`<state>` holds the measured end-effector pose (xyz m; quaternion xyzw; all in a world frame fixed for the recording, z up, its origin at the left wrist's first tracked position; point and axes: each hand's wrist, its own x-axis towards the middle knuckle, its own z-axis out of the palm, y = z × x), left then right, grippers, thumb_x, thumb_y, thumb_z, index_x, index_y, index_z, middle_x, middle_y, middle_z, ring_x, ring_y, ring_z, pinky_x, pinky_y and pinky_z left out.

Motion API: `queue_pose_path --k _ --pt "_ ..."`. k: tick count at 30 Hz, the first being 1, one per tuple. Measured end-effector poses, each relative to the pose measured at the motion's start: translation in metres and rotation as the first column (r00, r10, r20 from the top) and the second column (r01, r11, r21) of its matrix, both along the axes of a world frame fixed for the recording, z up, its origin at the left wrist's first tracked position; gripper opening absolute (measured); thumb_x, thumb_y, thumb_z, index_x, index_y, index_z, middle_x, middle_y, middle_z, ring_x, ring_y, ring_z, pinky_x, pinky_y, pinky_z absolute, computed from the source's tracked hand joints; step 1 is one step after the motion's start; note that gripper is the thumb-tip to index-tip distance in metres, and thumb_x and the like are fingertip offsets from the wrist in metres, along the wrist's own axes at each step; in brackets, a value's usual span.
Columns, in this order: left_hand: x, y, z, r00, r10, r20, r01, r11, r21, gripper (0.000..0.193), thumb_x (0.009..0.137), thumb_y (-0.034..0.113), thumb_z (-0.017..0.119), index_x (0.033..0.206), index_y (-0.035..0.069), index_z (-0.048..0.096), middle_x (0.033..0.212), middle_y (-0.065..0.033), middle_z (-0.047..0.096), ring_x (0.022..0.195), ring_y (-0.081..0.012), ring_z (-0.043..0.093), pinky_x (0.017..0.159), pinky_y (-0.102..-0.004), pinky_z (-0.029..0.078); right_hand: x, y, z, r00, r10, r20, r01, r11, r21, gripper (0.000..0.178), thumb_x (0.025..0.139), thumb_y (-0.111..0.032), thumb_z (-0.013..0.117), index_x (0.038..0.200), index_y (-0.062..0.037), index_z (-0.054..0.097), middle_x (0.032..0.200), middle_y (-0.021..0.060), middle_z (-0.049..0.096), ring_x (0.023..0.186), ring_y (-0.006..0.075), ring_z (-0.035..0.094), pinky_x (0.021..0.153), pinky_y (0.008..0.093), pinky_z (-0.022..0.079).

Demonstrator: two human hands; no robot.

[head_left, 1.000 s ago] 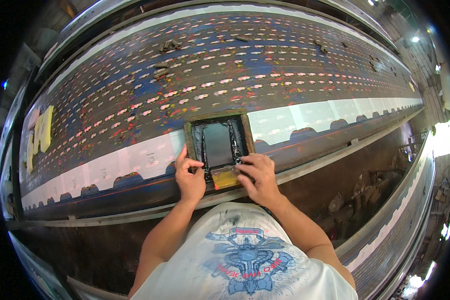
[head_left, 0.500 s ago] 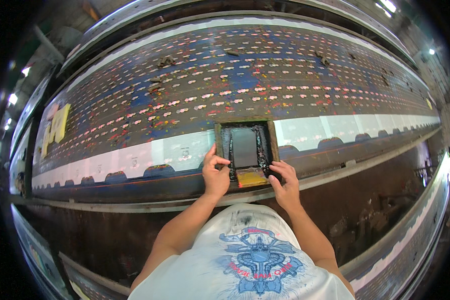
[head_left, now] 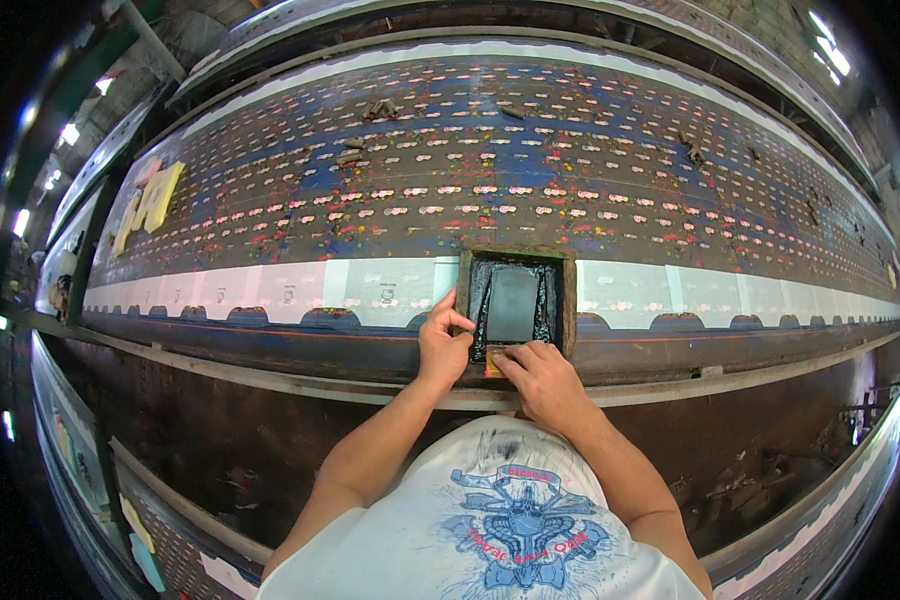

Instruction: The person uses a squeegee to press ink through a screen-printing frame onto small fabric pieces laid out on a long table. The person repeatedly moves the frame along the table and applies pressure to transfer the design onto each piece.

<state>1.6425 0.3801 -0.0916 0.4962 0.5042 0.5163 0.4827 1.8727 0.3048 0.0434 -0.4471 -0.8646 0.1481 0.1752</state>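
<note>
A small wooden screen-printing frame smeared with dark ink lies on the white strip at the table's near edge. Within it is a grey mesh window. My left hand grips the frame's left side, its index finger pointing up along the wood. At the frame's near end, my right hand is closed over a yellow squeegee with a red edge. Most of the squeegee is hidden beneath the fingers.
The long table carries rows of small prints and paint specks. White panels run along its near side. Several small rolled pieces lie farther back; yellow pieces stand at far left. A rail borders the near edge.
My right hand has moved left from the frame's right corner and closed on the squeegee. My left hand stays at the frame's left side. The whole view has shifted slightly.
</note>
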Motion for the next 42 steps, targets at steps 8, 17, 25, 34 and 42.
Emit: queue_pose_path --k 8,17,25,34,42 --pt "0.006 -0.004 0.009 0.997 0.017 -0.08 -0.012 0.999 0.052 0.024 0.082 -0.017 0.072 0.088 0.006 0.074 0.174 -0.0282 0.057 0.159 -0.039 0.058 0.129 -0.0455 0.045 0.022 0.079 0.012 1.0 0.028 0.005 -0.028 0.997 -0.067 0.046 0.083 0.007 0.072 0.127 -0.003 0.079 0.115 0.0205 0.08 0.113 0.0412 0.075 0.102 0.051 0.061" --pt "0.006 -0.006 0.022 0.979 -0.009 -0.206 0.018 0.999 0.043 0.023 0.084 -0.015 0.075 0.088 0.008 0.074 0.173 -0.0295 0.056 0.161 -0.0435 0.054 0.13 -0.0475 0.042 0.011 0.15 -0.017 0.986 -0.152 -0.074 0.159 0.983 0.096 0.046 0.086 0.009 0.067 0.128 -0.0043 0.08 0.118 0.0197 0.08 0.118 0.0434 0.073 0.105 0.0539 0.059" --pt "0.009 -0.007 0.023 0.97 0.008 -0.242 0.015 0.996 0.093 0.024 0.084 -0.014 0.075 0.088 0.009 0.072 0.174 -0.0252 0.056 0.155 -0.0447 0.055 0.126 -0.0506 0.044 -0.012 0.064 -0.005 0.995 -0.101 0.018 0.1 0.992 0.072 0.06 0.081 0.009 0.069 0.138 -0.0082 0.081 0.125 0.0134 0.079 0.112 0.0379 0.07 0.099 0.0491 0.055" --pt "0.008 -0.007 0.024 0.97 0.012 -0.241 0.021 0.991 0.135 0.025 0.082 -0.015 0.073 0.088 0.009 0.073 0.173 -0.0298 0.055 0.158 -0.0465 0.054 0.126 -0.0519 0.045 -0.017 0.011 0.002 0.989 -0.122 -0.088 0.121 0.992 -0.017 0.054 0.083 0.006 0.076 0.135 -0.0062 0.082 0.125 0.0129 0.079 0.113 0.0368 0.071 0.099 0.0488 0.057" --pt "0.029 -0.011 0.045 0.962 0.023 -0.271 0.039 0.975 0.219 0.026 0.081 -0.017 0.07 0.087 0.007 0.073 0.174 -0.0303 0.054 0.16 -0.0432 0.053 0.13 -0.0492 0.042 0.025 -0.005 -0.022 0.916 -0.202 -0.346 0.226 0.973 0.032 0.042 0.085 0.003 0.086 0.126 -0.0036 0.083 0.125 0.0144 0.08 0.116 0.037 0.074 0.1 0.0507 0.058"
